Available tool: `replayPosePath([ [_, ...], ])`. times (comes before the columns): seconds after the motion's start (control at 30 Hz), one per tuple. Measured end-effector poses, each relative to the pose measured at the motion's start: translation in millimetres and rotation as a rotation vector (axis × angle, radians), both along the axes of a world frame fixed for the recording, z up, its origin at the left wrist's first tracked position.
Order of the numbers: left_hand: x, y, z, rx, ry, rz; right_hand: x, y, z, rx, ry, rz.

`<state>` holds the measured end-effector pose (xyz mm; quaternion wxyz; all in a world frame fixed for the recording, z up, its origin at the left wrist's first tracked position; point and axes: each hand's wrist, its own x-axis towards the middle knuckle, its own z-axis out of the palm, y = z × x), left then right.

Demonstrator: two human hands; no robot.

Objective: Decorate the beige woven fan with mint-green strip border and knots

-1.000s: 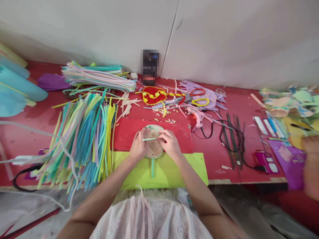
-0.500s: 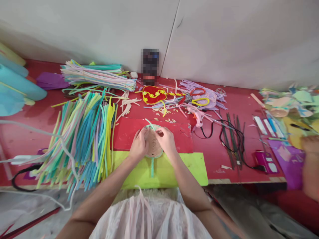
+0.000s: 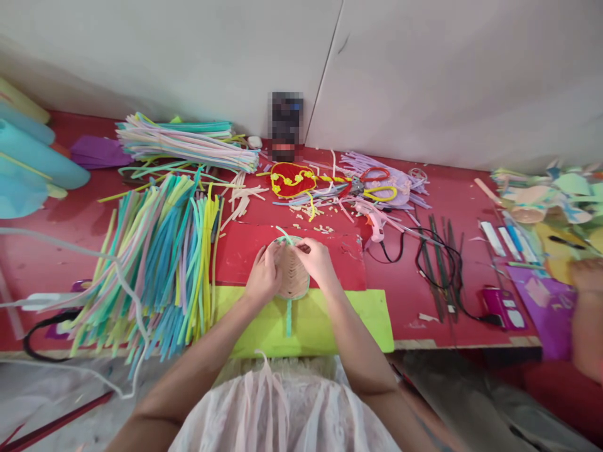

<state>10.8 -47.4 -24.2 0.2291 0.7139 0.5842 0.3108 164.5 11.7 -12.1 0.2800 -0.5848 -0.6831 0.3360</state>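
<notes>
Left hand [image 3: 264, 274] gripped the seemingly light, bendable fan [image 3: 293, 277] by its rim; right hand [image 3: 315, 260] pinched a strip [image 3: 283, 234] jutting ahead.

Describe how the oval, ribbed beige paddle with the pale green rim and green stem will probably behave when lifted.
The oval, ribbed beige paddle is probably light for its size, as it looks thin. The narrow green stem may flex or wag, since it juts out alone. The broad, flat-looking face suggests sliding rather than rolling if pushed.
</notes>
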Motion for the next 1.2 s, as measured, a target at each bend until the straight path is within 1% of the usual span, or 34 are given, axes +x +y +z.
replayPosePath([
  [0.1, -0.1, -0.3, -1.4, 0.007, 0.001, 0.006, 1.7, -7.1, -0.7, 0.096, 0.011, -0.003],
  [0.27, -0.1, -0.8, -2.7, -0.005, -0.004, 0.009, 0.9, -16.8, -4.0, 0.165, 0.012, -0.030],
  [0.33, -0.4, -0.9, -4.3, 0.000, -0.007, 0.013, -0.1, -21.0, -4.7, 0.202, -0.006, -0.016],
  [0.43, -1.0, -1.5, -6.8, 0.000, -0.024, 0.037, 2.2, -26.1, -4.0, 0.254, -0.005, 0.020],
  [0.53, -1.4, -3.0, -6.4, -0.009, -0.068, 0.049, 11.5, -25.5, -1.6, 0.286, 0.029, 0.056],
  [0.63, -1.5, -4.6, -3.3, -0.005, -0.153, 0.063, 24.7, -18.4, 1.1, 0.319, 0.036, 0.124],
  [0.73, -2.5, -3.2, 0.6, 0.000, -0.219, 0.114, 36.3, -8.6, 2.8, 0.345, 0.036, 0.221],
  [0.8, -4.3, 0.8, 3.1, 0.001, -0.221, 0.173, 41.4, -2.5, 2.7, 0.358, 0.044, 0.260],
  [0.93, -9.9, 14.8, 6.7, -0.019, -0.199, 0.263, 45.2, 5.7, 0.4, 0.353, 0.046, 0.287],
  [1.07, -12.8, 30.2, 7.3, -0.051, -0.207, 0.305, 44.4, 8.3, -1.8, 0.341, 0.039, 0.311],
  [1.2, -10.8, 43.0, 5.1, -0.062, -0.185, 0.303, 42.5, 7.9, -2.4, 0.356, 0.042, 0.334],
])
